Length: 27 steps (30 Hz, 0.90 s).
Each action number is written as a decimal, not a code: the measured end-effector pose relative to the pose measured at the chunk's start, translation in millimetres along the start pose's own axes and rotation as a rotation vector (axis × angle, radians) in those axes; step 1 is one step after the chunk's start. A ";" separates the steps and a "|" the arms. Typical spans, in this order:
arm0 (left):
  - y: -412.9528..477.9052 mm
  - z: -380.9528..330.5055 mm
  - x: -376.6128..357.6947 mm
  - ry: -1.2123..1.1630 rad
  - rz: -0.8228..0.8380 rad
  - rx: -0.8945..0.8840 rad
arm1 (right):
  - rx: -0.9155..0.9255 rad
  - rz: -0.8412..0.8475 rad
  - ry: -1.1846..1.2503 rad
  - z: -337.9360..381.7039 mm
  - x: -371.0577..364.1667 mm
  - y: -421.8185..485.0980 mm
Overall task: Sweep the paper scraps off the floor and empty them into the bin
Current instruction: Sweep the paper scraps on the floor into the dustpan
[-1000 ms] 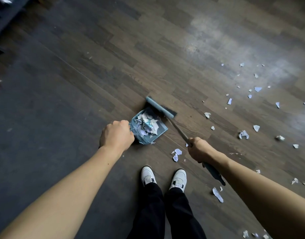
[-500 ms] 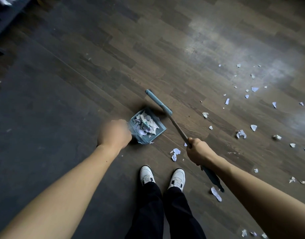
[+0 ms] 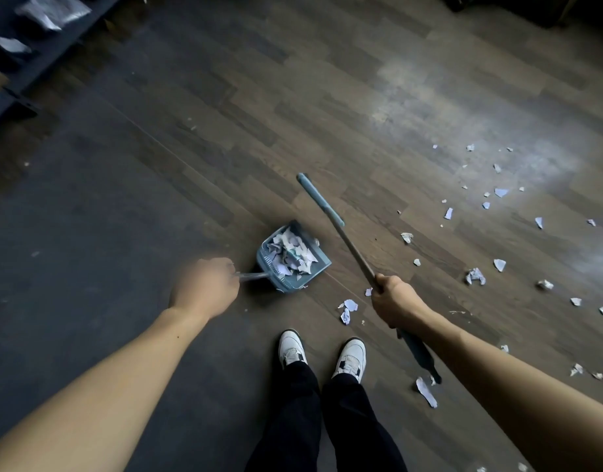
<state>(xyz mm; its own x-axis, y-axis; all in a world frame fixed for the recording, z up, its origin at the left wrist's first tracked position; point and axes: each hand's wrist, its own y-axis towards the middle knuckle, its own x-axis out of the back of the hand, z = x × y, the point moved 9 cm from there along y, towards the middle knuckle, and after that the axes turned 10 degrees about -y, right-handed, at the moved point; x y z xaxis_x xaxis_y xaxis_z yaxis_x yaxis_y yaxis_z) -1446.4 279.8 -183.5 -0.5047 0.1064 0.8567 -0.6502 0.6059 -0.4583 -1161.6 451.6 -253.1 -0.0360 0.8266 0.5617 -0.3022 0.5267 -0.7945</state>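
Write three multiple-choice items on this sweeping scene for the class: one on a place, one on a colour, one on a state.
1. Where do most loose scraps lie?
A. on the person's left
B. between the shoes
C. on the person's right

2. What colour is the dustpan?
A. blue
B. red
C. yellow

3. What is the right hand doing?
A. hanging open
B. gripping the broom
C. pinching a scrap

Answers:
1 C: they are scattered beyond the broom, on the right-hand side.
2 A: its rim and walls are blue.
3 B: the fingers are wrapped round the handle.
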 end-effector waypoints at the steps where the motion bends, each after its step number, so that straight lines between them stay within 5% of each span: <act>1: -4.0 5.5 4.2 -0.001 -0.006 0.011 | -0.006 -0.004 0.009 -0.5 2.5 0.9; 15: -13.7 21.4 -29.0 0.025 -0.004 0.087 | -0.053 0.014 -0.160 -9.5 -16.3 25.2; 27: -6.0 15.3 -31.8 0.044 -0.023 0.082 | 0.079 0.170 -0.035 8.1 -49.7 0.7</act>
<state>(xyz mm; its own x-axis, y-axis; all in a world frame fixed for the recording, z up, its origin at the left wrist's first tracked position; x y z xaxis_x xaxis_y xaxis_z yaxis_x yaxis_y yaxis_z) -1435.2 260.8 -211.6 -0.4653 0.1288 0.8757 -0.7066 0.5418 -0.4551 -1167.7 409.3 -279.7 -0.1258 0.8939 0.4302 -0.3629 0.3621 -0.8586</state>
